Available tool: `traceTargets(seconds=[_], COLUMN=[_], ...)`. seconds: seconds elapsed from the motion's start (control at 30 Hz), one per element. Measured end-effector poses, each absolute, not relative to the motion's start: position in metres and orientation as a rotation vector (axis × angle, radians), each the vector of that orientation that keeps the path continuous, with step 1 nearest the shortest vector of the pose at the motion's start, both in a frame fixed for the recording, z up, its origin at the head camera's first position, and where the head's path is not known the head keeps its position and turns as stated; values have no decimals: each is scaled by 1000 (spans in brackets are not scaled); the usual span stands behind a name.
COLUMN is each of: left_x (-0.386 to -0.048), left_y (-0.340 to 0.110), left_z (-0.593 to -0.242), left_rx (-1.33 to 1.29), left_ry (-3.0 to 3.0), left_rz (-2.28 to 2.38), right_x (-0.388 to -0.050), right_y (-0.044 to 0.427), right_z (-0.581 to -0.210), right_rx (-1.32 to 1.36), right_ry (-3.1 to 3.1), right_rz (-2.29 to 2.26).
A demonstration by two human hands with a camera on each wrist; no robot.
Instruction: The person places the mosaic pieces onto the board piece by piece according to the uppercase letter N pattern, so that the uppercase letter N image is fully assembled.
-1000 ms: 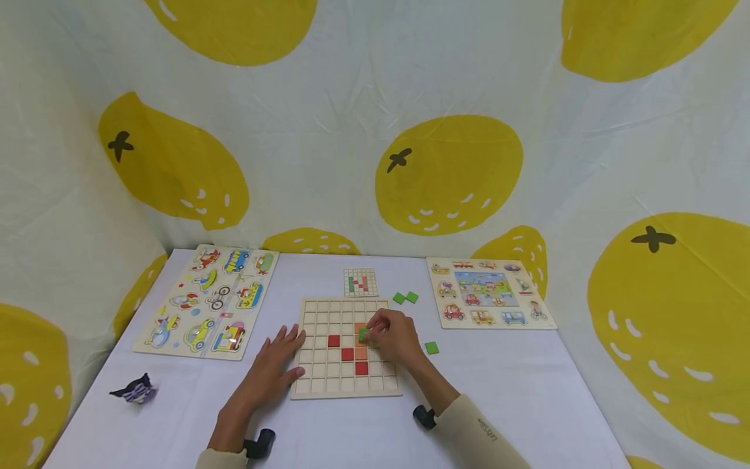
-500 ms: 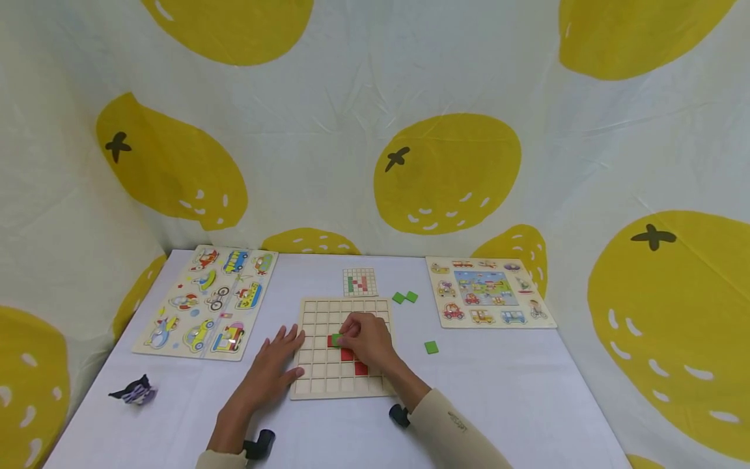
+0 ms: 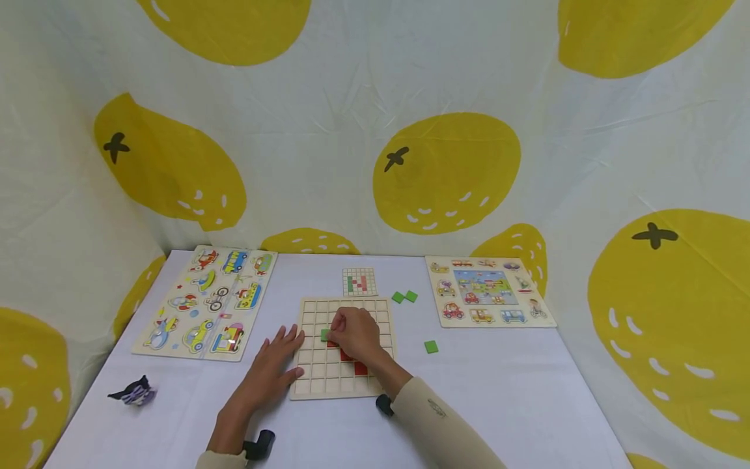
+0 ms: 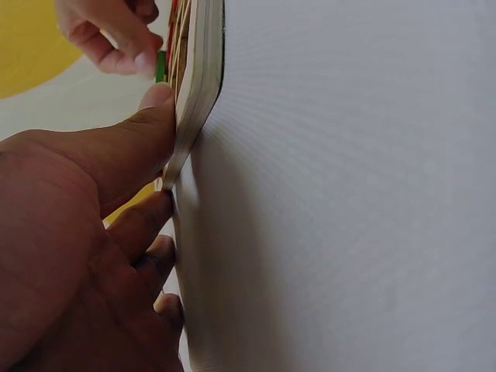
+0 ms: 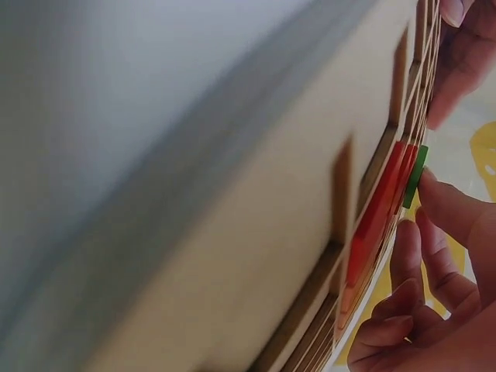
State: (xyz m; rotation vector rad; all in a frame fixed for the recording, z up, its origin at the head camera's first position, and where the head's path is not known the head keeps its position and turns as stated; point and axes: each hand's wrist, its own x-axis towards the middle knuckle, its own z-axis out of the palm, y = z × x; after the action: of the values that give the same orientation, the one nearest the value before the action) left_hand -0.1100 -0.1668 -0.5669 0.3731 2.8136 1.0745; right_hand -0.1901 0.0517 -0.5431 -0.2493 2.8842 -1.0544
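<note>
A wooden grid board [image 3: 316,384] lies on the white table, with several red tiles [image 3: 361,369] set in a diagonal row of its cells. My left hand [image 3: 275,368] rests at the board's left edge, fingers spread; its thumb [image 4: 143,139] touches the rim in the left wrist view. Over the board, my right hand [image 3: 356,332] pinches a green square tile [image 3: 325,335], up and left of the red ones. In the right wrist view that green tile [image 5: 415,177] stands tilted close to the grid. The right hand covers some cells in the head view.
Behind the board lies a small pattern card [image 3: 360,282] with coloured squares. Loose green tiles [image 3: 431,346] lie to the right. Vehicle puzzle boards stand at the back left [image 3: 205,306] and a picture puzzle [image 3: 489,290] at the back right. A small dark figure [image 3: 136,392] sits front left.
My right hand has carried the green tile leftward across the board, from the orange tiles past the upper red tile. My left hand stays in place.
</note>
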Motion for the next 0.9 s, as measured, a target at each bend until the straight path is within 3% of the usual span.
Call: traceTargets(seconds=[0.9], left_x=[-110], left_y=[-166], left_z=[-565], left_rx=[353], left_ry=[2811], left_rz=[1037], right_x=[-209], right_y=[33], right_z=[-534], right_rx=[-247], right_ry=[2862], right_rz=[-862])
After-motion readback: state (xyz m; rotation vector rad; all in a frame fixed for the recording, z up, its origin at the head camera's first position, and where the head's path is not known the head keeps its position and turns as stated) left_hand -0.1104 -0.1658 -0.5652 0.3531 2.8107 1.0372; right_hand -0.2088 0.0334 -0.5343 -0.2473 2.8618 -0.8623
